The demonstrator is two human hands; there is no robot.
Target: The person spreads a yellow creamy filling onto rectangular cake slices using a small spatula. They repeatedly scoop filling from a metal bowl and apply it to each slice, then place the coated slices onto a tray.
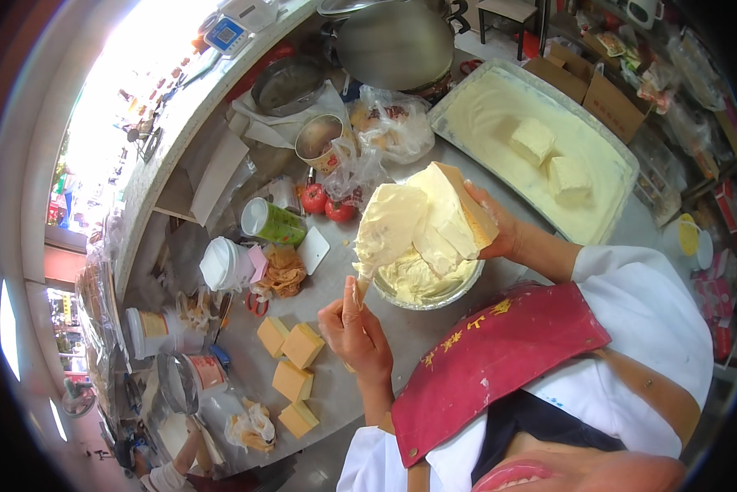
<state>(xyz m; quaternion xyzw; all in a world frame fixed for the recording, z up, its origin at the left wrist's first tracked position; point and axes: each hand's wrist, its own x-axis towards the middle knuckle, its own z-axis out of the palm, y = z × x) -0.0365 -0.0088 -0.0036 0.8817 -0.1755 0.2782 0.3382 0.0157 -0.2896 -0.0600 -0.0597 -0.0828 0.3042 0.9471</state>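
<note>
My right hand (497, 224) holds a block of sponge cake (467, 206) by its brown side, tilted above a metal bowl (433, 304). Pale yellow cream covers the cake's near faces, and more of the same cream (427, 277) lies in the bowl. The handle of a spreading tool (361, 292) is gripped in my left hand (359, 335); its cream-coated blade (393, 221) lies against the cake. Several plain cake pieces (292, 381) stand on the grey table to the left. Two coated blocks (533, 141) sit in a large tray of pale powder (608, 154).
Beyond the bowl are two tomatoes (313, 199), plastic bags (396, 132), a paper tub (322, 141) and a green container (274, 221). Red-handled scissors (257, 304) and white buckets (153, 332) are at left. Another person's arm (187, 446) shows at lower left.
</note>
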